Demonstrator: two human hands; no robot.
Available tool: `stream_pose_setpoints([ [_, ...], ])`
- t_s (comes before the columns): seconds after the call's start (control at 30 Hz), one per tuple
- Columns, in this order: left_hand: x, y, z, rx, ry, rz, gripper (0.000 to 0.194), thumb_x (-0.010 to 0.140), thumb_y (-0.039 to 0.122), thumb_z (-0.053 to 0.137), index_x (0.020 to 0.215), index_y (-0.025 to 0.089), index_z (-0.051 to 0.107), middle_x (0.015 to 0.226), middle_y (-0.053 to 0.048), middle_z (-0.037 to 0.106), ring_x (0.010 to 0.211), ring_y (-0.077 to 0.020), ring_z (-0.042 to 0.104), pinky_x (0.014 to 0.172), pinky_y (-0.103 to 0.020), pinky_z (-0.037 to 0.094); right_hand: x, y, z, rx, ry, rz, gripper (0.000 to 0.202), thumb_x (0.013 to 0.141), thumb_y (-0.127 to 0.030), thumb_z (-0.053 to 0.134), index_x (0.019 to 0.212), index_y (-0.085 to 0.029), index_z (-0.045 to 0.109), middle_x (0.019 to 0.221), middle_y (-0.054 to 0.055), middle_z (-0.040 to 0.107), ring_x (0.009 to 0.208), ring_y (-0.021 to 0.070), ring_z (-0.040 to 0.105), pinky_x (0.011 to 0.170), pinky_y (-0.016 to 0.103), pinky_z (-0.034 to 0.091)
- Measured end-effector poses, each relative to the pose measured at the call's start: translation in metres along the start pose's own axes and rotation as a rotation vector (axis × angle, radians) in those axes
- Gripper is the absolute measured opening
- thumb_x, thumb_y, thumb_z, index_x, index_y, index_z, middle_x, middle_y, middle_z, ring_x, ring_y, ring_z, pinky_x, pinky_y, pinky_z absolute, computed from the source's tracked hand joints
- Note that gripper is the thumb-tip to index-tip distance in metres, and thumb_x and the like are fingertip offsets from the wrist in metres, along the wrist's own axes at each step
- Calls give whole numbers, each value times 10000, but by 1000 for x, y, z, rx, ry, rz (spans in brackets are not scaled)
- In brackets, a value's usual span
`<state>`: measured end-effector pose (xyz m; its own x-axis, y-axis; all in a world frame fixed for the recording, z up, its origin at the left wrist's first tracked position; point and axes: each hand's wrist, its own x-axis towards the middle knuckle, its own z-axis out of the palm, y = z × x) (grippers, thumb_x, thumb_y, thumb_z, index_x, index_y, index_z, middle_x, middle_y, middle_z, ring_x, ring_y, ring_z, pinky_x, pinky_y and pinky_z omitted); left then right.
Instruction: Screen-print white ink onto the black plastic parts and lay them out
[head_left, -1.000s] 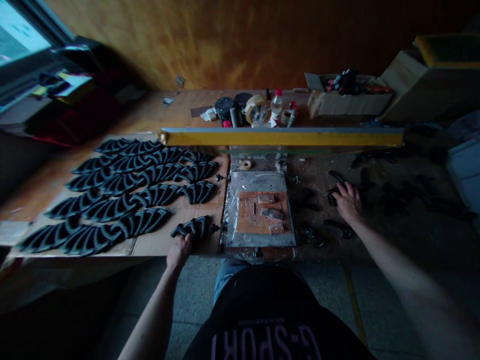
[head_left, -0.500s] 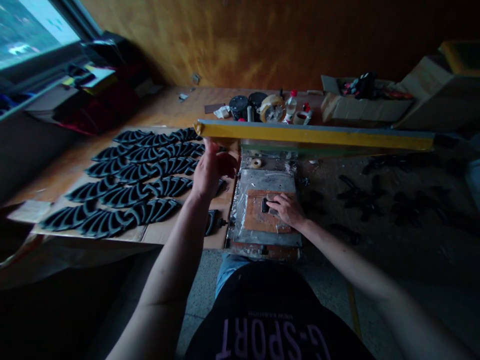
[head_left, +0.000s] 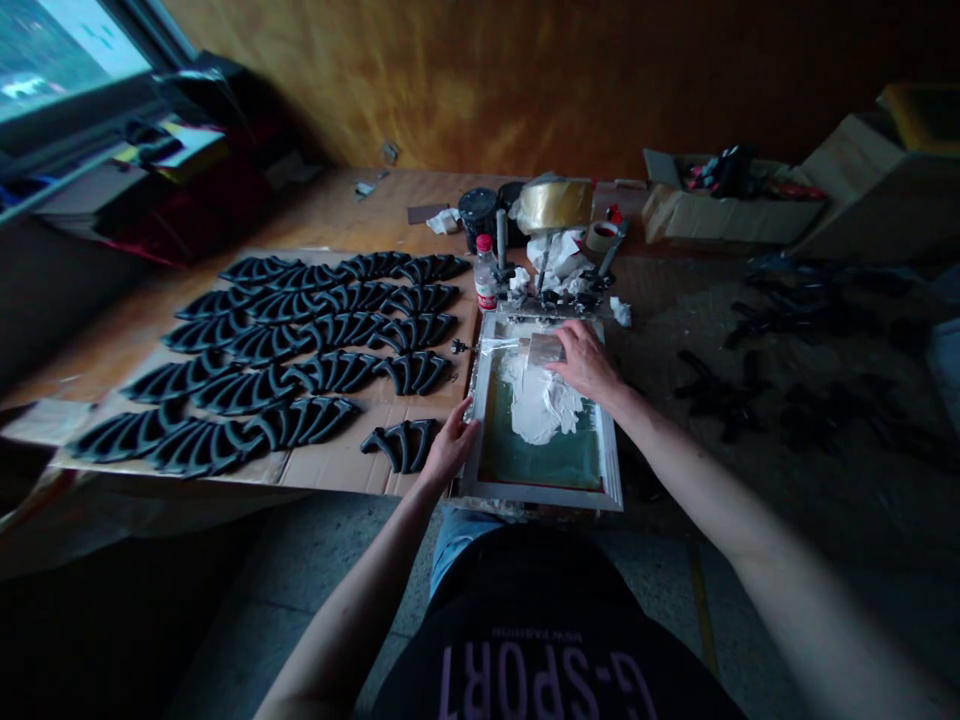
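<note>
A framed screen (head_left: 611,470) lies flat in front of me, with thick white paste (head_left: 541,405) spread over the upper middle of its green mesh. My right hand (head_left: 586,362) grips a flat scraper (head_left: 546,348) at the top of the paste. At the frame's left side is my left hand (head_left: 453,440), its fingers on the edge; whether they grip it is hard to make out. Just left of that hand, a few black curved parts (head_left: 409,445) rest on the cardboard. What lies under the screen is hidden.
Rows of black curved parts (head_left: 270,335) cover the cardboard at left. Behind the screen stand a red-capped bottle (head_left: 486,280), a black tub (head_left: 478,212) and a tape roll (head_left: 555,205). An open box (head_left: 735,215) sits back right; dark pieces (head_left: 720,390) lie at right.
The raised screen has come down flat over the plate. My left hand has dropped to its left edge. My right hand has moved up and now has the scraper. More black parts lie near my left hand.
</note>
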<state>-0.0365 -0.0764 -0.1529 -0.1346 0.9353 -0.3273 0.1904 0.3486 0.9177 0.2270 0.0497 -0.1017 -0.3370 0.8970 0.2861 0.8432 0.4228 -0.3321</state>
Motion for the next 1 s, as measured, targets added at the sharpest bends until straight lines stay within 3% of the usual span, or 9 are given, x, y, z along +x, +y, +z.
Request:
stream_pose_setpoints([
  [0.13,7,-11,0,85,-12,-26,587,789,423,634,1330,207,557,803,-7,671,674,-134,590,630,-228,462,-28,-26,11,-88,-220,-140,65,825,-128,584,873,-156,618,921,86,611,887,213,562,787,317,463],
  [0.27,8,-18,0,75,8,-24,542,801,441,619,1289,206,590,861,-31,692,751,-162,623,677,-247,480,-63,-20,-6,-5,-340,-476,223,739,15,493,810,-167,601,860,59,611,848,187,544,734,288,422],
  [0.33,8,-20,1,66,12,-20,529,799,448,620,1265,198,605,862,-38,693,763,-169,627,678,-250,484,-65,-16,-13,76,-388,-523,241,703,28,500,775,-182,593,811,29,603,805,171,539,702,273,413],
  [0.53,7,-19,2,24,11,-9,562,775,476,636,1255,186,604,803,-31,681,709,-166,618,625,-247,475,-77,-22,4,74,-92,-410,239,753,13,497,830,-166,636,874,76,622,909,210,543,775,321,463],
  [0.63,8,-18,2,-3,-9,-11,577,783,495,619,1266,181,591,793,-33,674,693,-163,611,605,-241,460,-89,-23,6,125,-139,-485,243,773,1,522,888,-167,654,897,69,640,891,202,566,771,322,492],
  [0.73,5,-11,-1,7,-49,-25,623,798,516,596,1319,178,544,780,-27,660,649,-145,586,569,-226,427,-65,-22,-1,179,-132,-354,171,802,-116,636,953,-194,658,911,43,661,888,200,597,781,331,513],
  [0.8,0,3,-7,17,-86,-15,691,798,532,600,1388,195,474,745,-6,640,599,-126,550,542,-213,395,-33,-17,-7,184,-60,-230,333,802,-177,682,1127,-226,630,1028,40,674,960,209,610,850,362,515],
  [0.9,-13,39,-17,-34,-105,9,706,817,589,563,1410,220,457,726,9,621,558,-109,505,517,-207,363,12,5,-23,144,41,-81,581,804,-216,690,1355,-252,507,1140,62,665,1009,225,617,897,391,504],
  [1.0,-22,85,-21,-121,-69,50,625,875,656,400,1207,183,638,742,-19,620,586,-118,518,518,-220,382,24,47,-45,68,193,140,476,865,-289,616,1326,-191,547,1010,77,700,880,212,647,828,355,510],
])
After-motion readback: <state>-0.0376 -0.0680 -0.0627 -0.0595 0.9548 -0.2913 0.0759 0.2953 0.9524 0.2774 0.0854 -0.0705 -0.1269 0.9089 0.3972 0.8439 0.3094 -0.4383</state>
